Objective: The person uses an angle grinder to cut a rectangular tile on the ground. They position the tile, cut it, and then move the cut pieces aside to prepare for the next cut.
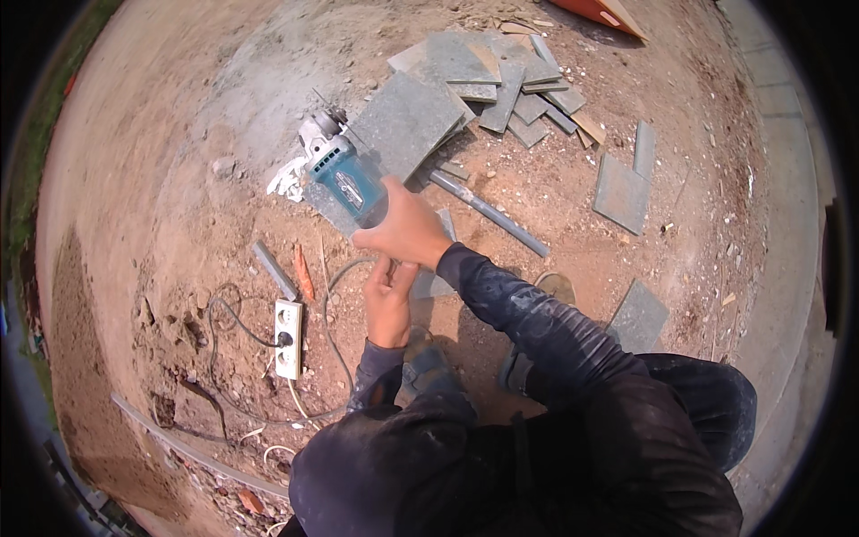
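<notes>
My right hand [407, 224] is closed round the rear body of a teal angle grinder [347, 183], whose metal head points away from me. Just below it, my left hand [389, 304] has its fingertips drawn together by the grinder's back end; what they pinch is hidden. The tool hovers over the near left edge of a large grey stone tile [403, 121]. A dark cord [329, 309] curves across the ground near my left hand.
More cut tiles [528, 89] lie piled at the far side, with others [619, 192] at the right. A grey bar [492, 215] rests beside the tile stack. A white power strip [287, 340] with a plug lies at the left. Paving [787, 179] borders the dirt.
</notes>
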